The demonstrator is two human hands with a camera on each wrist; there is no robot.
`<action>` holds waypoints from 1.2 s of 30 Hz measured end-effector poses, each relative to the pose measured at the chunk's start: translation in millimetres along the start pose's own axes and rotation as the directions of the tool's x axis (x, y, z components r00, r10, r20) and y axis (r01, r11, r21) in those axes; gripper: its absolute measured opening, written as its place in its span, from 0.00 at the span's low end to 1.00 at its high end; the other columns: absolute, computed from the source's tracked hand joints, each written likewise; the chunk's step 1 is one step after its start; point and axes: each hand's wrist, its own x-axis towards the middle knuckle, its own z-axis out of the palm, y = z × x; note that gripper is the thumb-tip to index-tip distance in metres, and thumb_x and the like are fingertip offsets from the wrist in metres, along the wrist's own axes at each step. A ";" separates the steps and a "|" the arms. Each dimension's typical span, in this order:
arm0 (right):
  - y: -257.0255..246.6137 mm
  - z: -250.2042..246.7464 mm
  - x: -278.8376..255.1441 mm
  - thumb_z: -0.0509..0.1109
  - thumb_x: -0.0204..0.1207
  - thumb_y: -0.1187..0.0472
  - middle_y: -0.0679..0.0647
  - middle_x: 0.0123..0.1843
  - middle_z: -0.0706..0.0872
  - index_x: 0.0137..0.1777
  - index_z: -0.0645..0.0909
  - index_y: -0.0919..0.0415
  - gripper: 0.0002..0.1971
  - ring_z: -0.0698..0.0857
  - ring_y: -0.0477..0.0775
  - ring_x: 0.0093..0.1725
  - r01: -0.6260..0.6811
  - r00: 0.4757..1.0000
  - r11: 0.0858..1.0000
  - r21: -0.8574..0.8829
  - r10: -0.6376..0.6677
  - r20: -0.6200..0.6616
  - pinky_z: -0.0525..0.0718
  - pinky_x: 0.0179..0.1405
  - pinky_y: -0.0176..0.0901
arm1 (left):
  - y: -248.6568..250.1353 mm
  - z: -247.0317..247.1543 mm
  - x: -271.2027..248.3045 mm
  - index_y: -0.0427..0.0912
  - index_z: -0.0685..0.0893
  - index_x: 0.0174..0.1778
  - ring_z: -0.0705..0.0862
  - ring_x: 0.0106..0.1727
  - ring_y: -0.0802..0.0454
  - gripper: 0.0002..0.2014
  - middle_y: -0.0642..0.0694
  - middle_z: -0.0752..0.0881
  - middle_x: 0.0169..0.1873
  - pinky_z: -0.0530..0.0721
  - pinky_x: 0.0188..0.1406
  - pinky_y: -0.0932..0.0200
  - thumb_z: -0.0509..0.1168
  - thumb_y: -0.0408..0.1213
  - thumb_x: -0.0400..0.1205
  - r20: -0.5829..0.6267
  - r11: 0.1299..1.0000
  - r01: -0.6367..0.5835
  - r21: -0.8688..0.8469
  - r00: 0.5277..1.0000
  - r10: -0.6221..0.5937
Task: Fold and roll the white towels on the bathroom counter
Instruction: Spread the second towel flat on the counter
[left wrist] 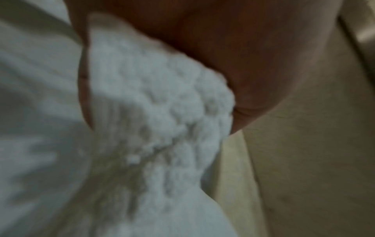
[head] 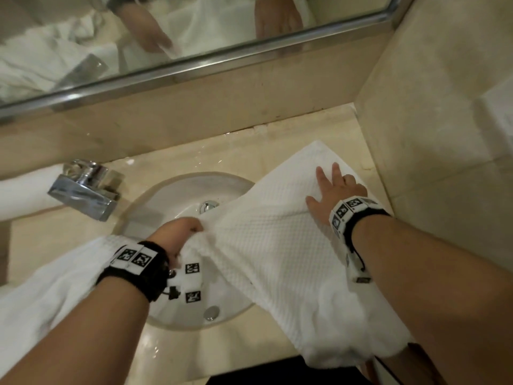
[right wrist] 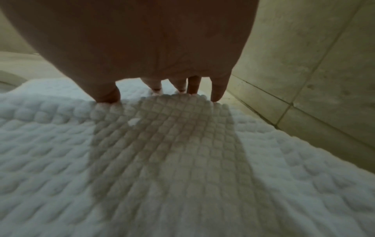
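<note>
- There were two hands. The right hand [head: 334,191] lay flat on the waffle towel [head: 277,245], with its fingers [right wrist: 218,89] straight and spread apart, pressing down.
- The left hand [head: 177,232] gripped a bunched edge of the same towel over the sink [head: 177,190] — its fingers were curled tight around the cloth, and the left wrist view showed this up close, though blurry.
- I counted three white towels. The waffle towel lay across the right side of the counter [head: 238,154], reaching from the far corner by the wall to the front edge, and part of it hung over the sink.
- A second towel [head: 50,295] lay under the left arm on the left side.
- A third one, the rolled towel [head: 22,193], sat at the far left behind the tap.
- There was one shiny metal tap [head: 83,190] and one round white sink set into the counter.
- Each wrist wore one black band [head: 133,270] with black-and-white square tags.
- The counter was shiny cream stone — wet-looking near the back.
- A mirror [head: 194,37] with a metal frame hung above it, and a tiled wall [head: 444,107] stood on the right.
</note>
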 end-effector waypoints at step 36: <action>15.4 98.5 -143.7 0.50 0.70 0.19 0.49 0.65 0.76 0.69 0.68 0.49 0.40 0.79 0.56 0.60 -0.047 0.998 0.941 0.336 0.058 -0.024 0.81 0.59 0.56 | 1.2 180.7 2.3 0.39 0.87 0.60 0.84 0.46 0.44 0.26 0.42 0.89 0.48 0.82 0.47 0.52 0.76 0.54 0.73 0.154 0.999 -0.036 -0.029 0.987 0.040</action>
